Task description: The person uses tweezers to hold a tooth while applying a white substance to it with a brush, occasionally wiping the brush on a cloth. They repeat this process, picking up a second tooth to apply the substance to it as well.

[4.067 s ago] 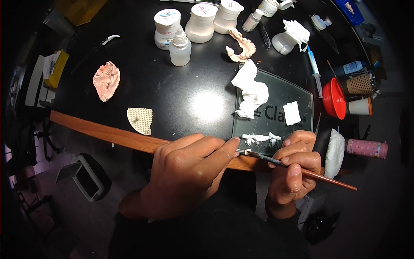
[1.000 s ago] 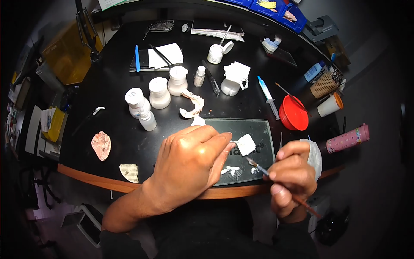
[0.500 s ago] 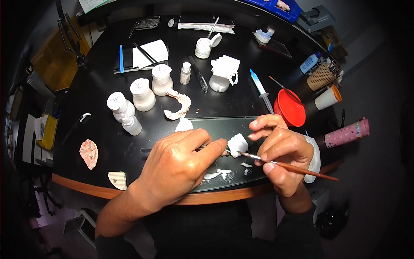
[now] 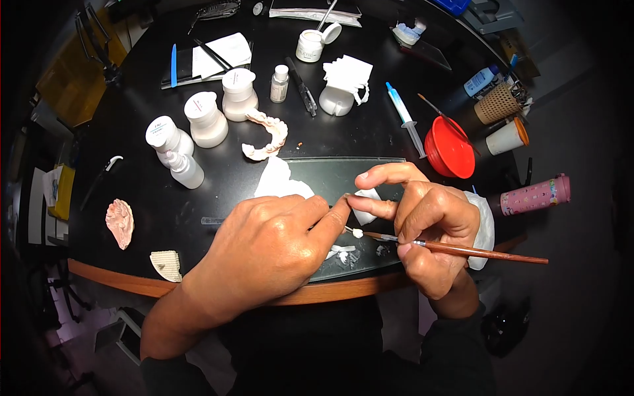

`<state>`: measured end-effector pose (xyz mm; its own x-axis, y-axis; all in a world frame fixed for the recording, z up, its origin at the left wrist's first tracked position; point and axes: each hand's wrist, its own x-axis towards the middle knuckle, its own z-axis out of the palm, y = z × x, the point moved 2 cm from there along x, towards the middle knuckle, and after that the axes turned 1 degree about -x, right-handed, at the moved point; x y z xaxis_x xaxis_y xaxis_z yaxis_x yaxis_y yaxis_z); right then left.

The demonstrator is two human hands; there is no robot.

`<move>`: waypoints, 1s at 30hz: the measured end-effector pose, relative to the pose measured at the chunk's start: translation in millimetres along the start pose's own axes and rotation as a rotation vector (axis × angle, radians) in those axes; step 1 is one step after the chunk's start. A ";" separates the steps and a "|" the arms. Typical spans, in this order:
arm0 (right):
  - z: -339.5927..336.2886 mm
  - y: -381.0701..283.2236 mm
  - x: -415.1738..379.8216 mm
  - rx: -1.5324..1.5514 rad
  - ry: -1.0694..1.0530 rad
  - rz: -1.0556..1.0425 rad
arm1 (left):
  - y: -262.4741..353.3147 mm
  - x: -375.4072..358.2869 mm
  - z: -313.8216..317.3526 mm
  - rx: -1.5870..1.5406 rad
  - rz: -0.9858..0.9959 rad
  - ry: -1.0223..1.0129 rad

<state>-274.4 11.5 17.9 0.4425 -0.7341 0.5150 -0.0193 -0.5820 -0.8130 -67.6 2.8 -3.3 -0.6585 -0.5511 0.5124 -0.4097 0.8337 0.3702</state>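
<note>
My right hand (image 4: 436,228) is closed around a paintbrush (image 4: 489,252) with a brown wooden handle, its index finger extended towards my left fingertips. The bristles lie beside a small white piece (image 4: 358,233), possibly a tooth crown, on the end of a thin metal tool (image 4: 348,228). My left hand (image 4: 271,247) pinches that tool; most of it is hidden under the fingers. Below both hands lies a glass slab (image 4: 317,170) with white paste smears (image 4: 342,253). A crumpled white tissue (image 4: 368,210) shows behind my right fingers, and another white tissue (image 4: 281,179) lies beyond my left hand.
Several white-lidded jars (image 4: 206,122) and a dental arch model (image 4: 269,135) stand beyond my left hand. A red bowl (image 4: 449,148), a syringe (image 4: 404,119) and a pink bottle (image 4: 535,195) are right. A pink model (image 4: 119,224) lies left, near the wooden table edge (image 4: 337,288).
The brush has come away from the white tissue to beside the small white piece, now visible. My right index finger has stretched to my left fingertips. The whole view has shifted slightly.
</note>
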 end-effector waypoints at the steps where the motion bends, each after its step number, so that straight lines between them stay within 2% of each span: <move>1: 1.2 -0.4 0.1 -0.002 0.003 0.012 | 0.2 -0.5 -0.1 -0.013 -0.014 -0.010; 9: 4.4 -1.1 -0.1 -0.024 0.000 0.062 | 2.2 -1.5 -1.2 -0.009 -0.045 -0.052; 21: 5.3 -0.5 2.1 -0.141 -0.039 -0.049 | 1.8 -2.3 -0.5 0.004 -0.031 -0.015; 30: 7.2 -0.4 1.3 -0.130 -0.024 -0.044 | 0.9 -2.9 -0.7 0.026 0.001 0.005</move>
<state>-267.4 13.3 17.0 0.4667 -0.6991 0.5417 -0.1150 -0.6553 -0.7466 -65.7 5.2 -4.0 -0.6560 -0.5503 0.5165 -0.4250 0.8349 0.3497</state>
